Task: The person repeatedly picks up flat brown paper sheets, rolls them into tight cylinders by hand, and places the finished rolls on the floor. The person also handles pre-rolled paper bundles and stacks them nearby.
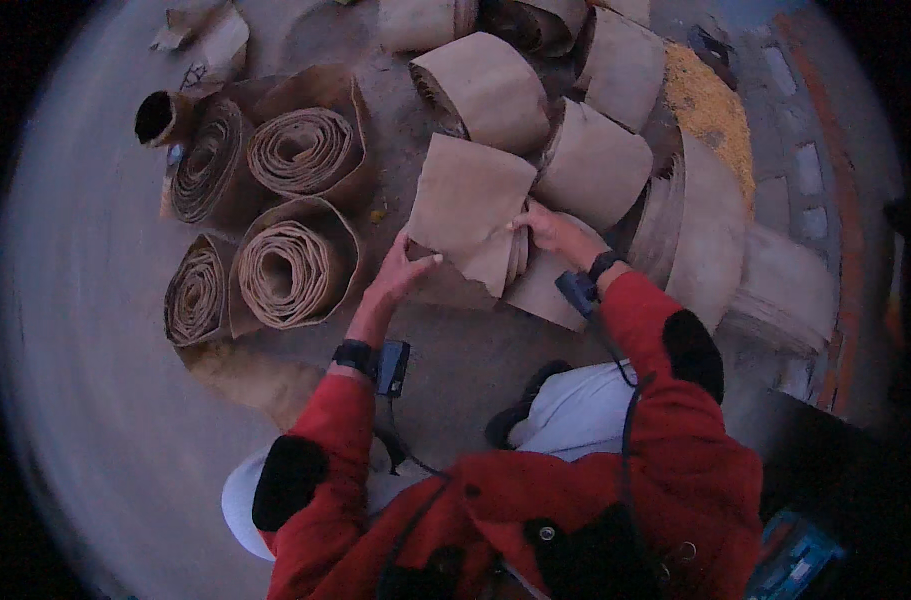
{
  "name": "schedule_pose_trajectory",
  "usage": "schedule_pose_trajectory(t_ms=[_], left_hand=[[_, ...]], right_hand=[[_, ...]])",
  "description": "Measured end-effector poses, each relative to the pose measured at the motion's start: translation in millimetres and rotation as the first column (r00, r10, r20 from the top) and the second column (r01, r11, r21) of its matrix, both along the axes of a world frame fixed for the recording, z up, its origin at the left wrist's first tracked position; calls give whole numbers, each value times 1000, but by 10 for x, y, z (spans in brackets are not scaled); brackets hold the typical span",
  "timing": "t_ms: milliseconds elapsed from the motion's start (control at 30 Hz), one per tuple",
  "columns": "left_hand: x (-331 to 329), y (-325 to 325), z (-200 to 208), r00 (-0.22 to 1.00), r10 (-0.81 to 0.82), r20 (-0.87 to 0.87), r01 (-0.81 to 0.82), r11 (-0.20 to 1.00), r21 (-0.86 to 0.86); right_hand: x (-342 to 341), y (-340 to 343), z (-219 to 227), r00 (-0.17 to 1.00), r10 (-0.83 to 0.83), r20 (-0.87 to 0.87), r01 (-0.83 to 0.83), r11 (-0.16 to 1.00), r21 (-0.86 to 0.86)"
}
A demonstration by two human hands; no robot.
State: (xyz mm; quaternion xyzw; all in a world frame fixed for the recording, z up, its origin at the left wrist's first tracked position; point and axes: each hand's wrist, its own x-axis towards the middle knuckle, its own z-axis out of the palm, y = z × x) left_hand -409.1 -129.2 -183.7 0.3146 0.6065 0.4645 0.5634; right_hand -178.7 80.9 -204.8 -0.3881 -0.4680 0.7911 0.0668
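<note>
A stack of brown, paper-like sheets [470, 205] with rough edges is tilted up between my two hands. My left hand [395, 275] grips its lower left edge, thumb across the front and some fingers hidden behind. At the right edge, my right hand [555, 232] is closed on the layered sheets, thumb on the front face. Right behind the stack lies a folded bundle of the same material [490, 90], and another bundle [595, 165] is just beyond my right hand. Below that hand, a further brown bundle [545, 290] lies on the ground.
To the left stand several coiled brown rolls [300, 150], with a nearer large roll [285, 275]. Several fanned bundles [710, 230] lie at the right. Yellow grainy material [710, 110] is heaped behind them. Along the far right runs a reddish strip [840, 200] beside pavers.
</note>
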Motion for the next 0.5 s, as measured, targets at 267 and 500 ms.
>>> schedule_pose_trajectory(t_ms=[267, 500], left_hand=[[375, -107, -157, 827, 195, -528, -263, 963, -56], [214, -130, -297, 892, 298, -340, -287, 954, 84]], right_hand=[[-397, 248, 446, 906, -409, 107, 345, 862, 371], [42, 466, 635, 975, 70, 211, -83, 995, 54]])
